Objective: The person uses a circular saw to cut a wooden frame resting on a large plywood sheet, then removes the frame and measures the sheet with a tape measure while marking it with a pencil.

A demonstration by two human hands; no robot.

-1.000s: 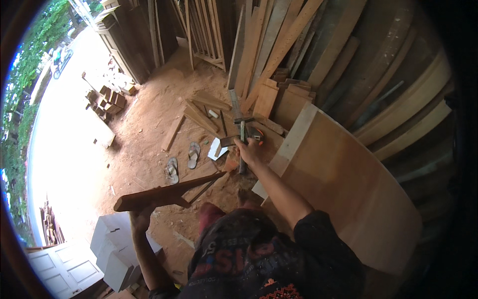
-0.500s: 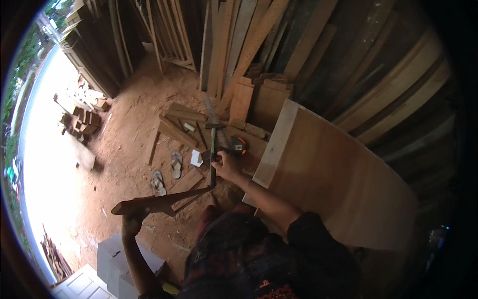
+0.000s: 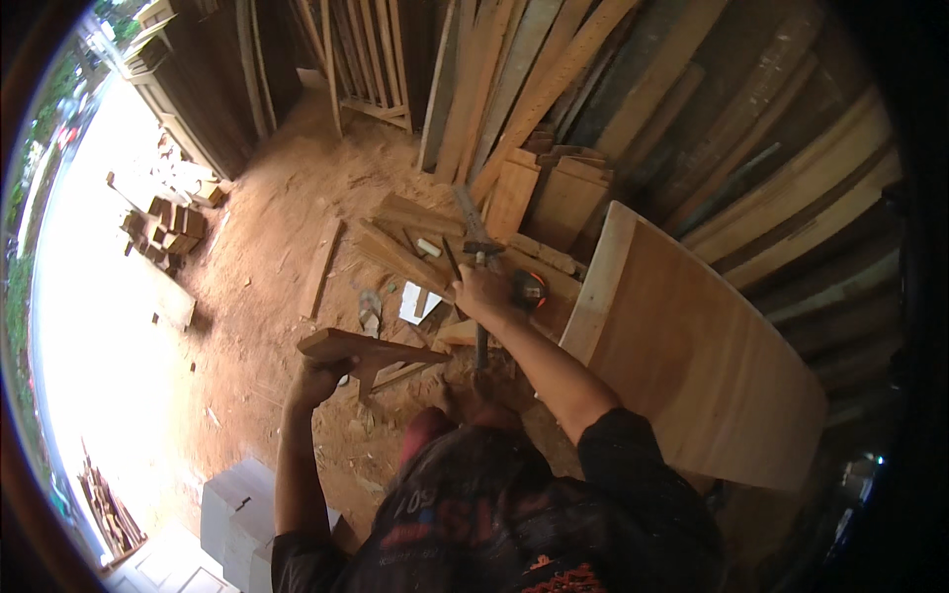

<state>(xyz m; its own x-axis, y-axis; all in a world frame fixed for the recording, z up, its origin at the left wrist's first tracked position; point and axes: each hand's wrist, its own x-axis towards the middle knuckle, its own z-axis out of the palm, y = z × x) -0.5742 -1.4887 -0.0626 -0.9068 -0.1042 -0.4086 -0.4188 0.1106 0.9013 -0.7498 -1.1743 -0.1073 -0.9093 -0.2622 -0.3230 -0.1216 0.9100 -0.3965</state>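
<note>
My left hand is closed around the thick end of a brown piece of wood, holding it up at left of centre. The piece tapers to a point toward the right, with a short leg jutting down. My right hand is closed over the handle of a hammer, just below its dark head; the fingers are partly hidden. Right beside this hand sits a round tape measure with an orange rim. A white sheet and a small white cylinder lie near it among wooden offcuts.
A large curved-edged wooden panel stands close by my right arm. Long boards lean along the back. Several wood blocks are piled at the left on sandy ground. A sandal lies there, and pale boxes stand lower left.
My right hand has slid up the hammer handle toward its head. My left hand has moved the piece of wood farther forward. The whole view has shifted slightly.
</note>
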